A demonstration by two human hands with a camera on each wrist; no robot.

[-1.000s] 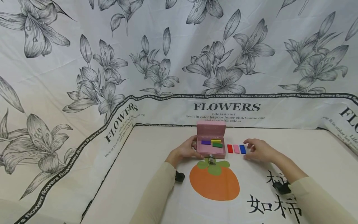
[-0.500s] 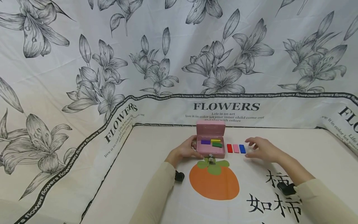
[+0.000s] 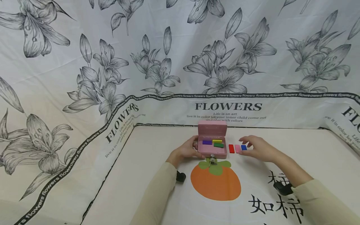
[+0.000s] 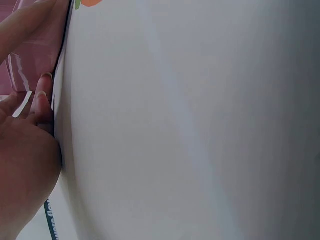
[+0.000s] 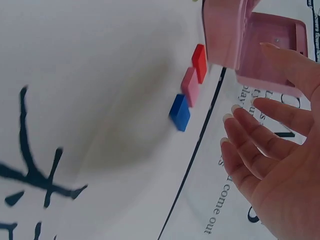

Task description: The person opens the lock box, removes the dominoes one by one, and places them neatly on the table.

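Note:
A small pink box (image 3: 202,151) stands with its lid (image 3: 212,128) raised and a metal clasp hanging at the front. Purple (image 3: 207,142), yellow (image 3: 217,141) and green (image 3: 218,145) blocks lie inside. My left hand (image 3: 184,149) grips the box's left side, thumb along the front; the left wrist view shows its fingertips (image 4: 45,95) against the pink wall. Right of the box, red (image 3: 231,148), pink (image 3: 237,147) and blue (image 3: 243,147) blocks lie in a row. My right hand (image 3: 260,149) hovers around the blue block, thumb and fingers apart, partly covering it.
The white tablecloth (image 3: 152,140) bears a printed orange persimmon (image 3: 215,184) in front of the box and black characters (image 3: 275,206) at the lower right. A flower-print curtain (image 3: 157,72) rises behind and along the left.
My right hand drew back slightly rightward, then came left again over the blue block. My left hand and the box stay in place.

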